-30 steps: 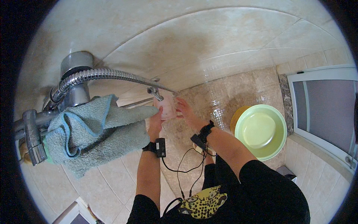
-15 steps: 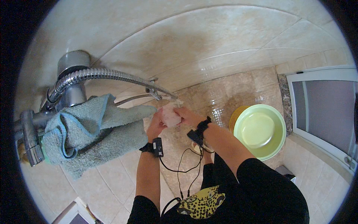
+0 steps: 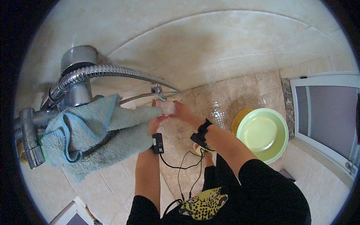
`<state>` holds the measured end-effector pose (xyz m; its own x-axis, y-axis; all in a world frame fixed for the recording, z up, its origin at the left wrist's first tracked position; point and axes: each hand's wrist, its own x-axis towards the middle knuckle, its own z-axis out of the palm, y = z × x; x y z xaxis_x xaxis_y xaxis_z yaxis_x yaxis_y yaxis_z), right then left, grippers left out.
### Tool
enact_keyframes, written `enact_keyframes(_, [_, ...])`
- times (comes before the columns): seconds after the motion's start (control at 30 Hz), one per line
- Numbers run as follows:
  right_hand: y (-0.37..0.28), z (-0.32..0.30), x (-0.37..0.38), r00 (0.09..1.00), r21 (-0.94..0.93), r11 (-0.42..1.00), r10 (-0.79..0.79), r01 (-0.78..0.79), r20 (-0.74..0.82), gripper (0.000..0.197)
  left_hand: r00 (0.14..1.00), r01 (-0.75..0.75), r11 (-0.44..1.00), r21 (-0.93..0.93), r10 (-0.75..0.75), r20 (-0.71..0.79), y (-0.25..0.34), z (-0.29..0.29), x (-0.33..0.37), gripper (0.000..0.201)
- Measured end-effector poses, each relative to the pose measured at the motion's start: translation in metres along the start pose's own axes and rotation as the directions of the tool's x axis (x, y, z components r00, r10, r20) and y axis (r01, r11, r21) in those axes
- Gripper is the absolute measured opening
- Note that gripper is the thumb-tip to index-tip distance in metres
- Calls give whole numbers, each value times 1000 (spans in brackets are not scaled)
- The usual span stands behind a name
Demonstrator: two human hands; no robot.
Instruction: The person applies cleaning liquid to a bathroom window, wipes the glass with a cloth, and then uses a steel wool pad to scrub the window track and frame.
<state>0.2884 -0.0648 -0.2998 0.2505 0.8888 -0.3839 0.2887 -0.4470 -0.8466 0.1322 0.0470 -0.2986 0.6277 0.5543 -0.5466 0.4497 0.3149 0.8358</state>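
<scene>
Below a small metal wall tap (image 3: 158, 93), a pale pinkish-white thing (image 3: 168, 107) sits between my two hands; it is too small and blurred to name. My right hand (image 3: 183, 112) is closed on its right side. On the other side my left hand (image 3: 155, 120) grips it, partly covered by a grey-blue towel (image 3: 101, 138). The towel drapes over the chrome fixture at the left, and its rolled end reaches across to my left hand. Whether water runs from the tap cannot be made out.
A braided metal shower hose (image 3: 108, 71) arches from the chrome fixture (image 3: 77, 92) along the tiled wall. On the wet floor at right stands a pale green basin (image 3: 279, 150) over something orange-yellow. Cables (image 3: 176, 171) hang between my wrist devices. A white-framed door (image 3: 326, 112) is far right.
Both hands, with the pale thing, have moved slightly up and left, closer under the tap. More of the left hand is now behind the towel. The view has shifted a little.
</scene>
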Motion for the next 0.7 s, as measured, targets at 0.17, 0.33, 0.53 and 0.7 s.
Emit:
enact_keyframes(0.17, [55,-16,39,999,608,793,32,-32,11,56,846,-524,797,300,527,80,-7,-3,32,48])
enact_keyframes(0.33, [20,1,34,991,837,537,123,-105,45,71,998,68,804,-591,-65,26,-35,-10,17,43])
enact_keyframes(0.53, [80,-2,61,975,-773,631,-208,73,-78,85,995,-88,557,-826,81,-51,-23,44,42,38])
enact_keyframes(0.7, [-23,66,52,936,164,982,-30,93,-350,62,968,-134,592,-795,-93,-233,-29,-21,-8,31])
